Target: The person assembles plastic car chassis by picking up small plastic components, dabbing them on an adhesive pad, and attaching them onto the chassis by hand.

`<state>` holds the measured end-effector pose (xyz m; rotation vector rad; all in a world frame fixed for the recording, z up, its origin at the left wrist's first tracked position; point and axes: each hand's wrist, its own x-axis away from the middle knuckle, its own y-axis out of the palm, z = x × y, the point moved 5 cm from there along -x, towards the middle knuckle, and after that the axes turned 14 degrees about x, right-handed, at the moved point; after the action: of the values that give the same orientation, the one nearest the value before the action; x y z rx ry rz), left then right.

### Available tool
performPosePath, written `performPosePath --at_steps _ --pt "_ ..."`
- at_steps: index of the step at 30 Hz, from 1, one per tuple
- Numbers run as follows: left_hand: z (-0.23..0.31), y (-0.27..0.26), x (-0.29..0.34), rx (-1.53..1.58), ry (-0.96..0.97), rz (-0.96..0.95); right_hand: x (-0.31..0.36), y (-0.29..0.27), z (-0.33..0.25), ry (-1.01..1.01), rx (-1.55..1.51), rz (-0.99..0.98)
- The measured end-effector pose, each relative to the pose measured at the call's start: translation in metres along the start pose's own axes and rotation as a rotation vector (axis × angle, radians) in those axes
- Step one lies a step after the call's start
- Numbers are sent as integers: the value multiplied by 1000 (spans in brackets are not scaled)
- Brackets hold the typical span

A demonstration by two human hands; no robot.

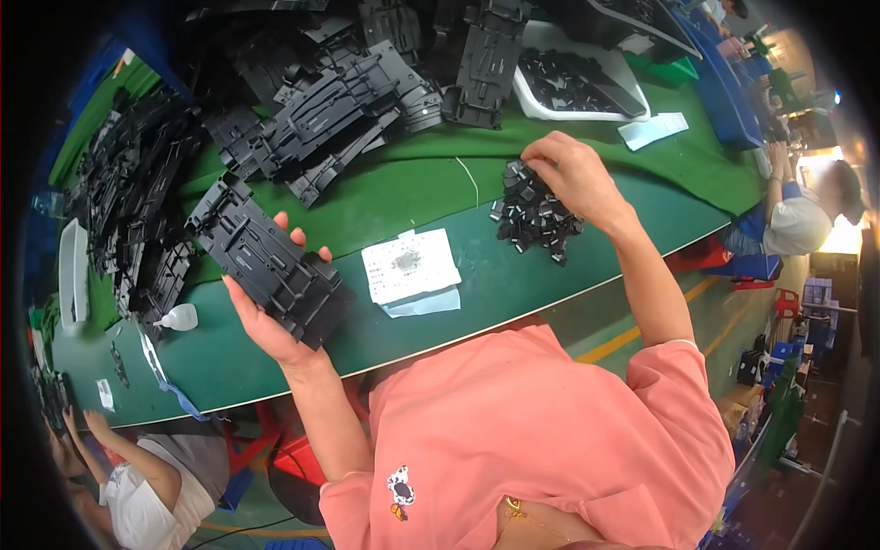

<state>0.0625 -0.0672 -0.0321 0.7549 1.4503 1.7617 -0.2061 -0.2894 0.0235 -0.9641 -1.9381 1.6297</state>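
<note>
Worker's left hand [275,316] grips a black plastic panel [268,261]; the right hand [573,179] pinches into a pile of small black clips [536,215] beyond a paper sheet [410,266].

Wearer's own body only:

- Top: salmon-pink short-sleeved shirt [541,431], plain knit-looking fabric, loose fit, soft creases across the chest.
- Sleeves: short, hemmed. Right sleeve [674,367] ends at the upper arm; left sleeve [344,500] ends above the elbow. Forearms bare below both.
- Marking: small cartoon-style patch [400,489] on the left chest, black and white with a touch of orange. Detail too small to make out.
- Neck: thin gold-coloured chain [527,518] at the collar, partly tucked under the shirt edge.
- Left hand [270,316] and right hand [573,174]: bare, no gloves, no rings, watch or wristbands visible.
</note>
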Motion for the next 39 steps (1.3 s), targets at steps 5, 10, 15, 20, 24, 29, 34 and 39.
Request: performPosePath --at_steps 5,10,15,20,24,29,34,39 --pt "-1 -2 1 -8 -16 11 -6 12 -4 -74 26 -73" --pt "-3 -4 0 11 -48 4 -2 18 -8 -151 88 -111" --pt "-3 -5 2 41 -68 -5 -5 19 -7 -144 68 -159" --pt "-3 -3 3 71 -107 -30 -9 16 -10 -63 61 -246" --pt "-2 -6 3 77 -105 -12 -11 17 -13 -140 89 -259" --pt "-6 -3 2 123 -134 -33 -9 14 -15 -217 120 -86" --pt "-6 -5 2 109 -123 1 -5 8 -26 150 -483 -201" --pt "-4 -4 3 140 -132 -7 0 18 -53 124 -913 -325"
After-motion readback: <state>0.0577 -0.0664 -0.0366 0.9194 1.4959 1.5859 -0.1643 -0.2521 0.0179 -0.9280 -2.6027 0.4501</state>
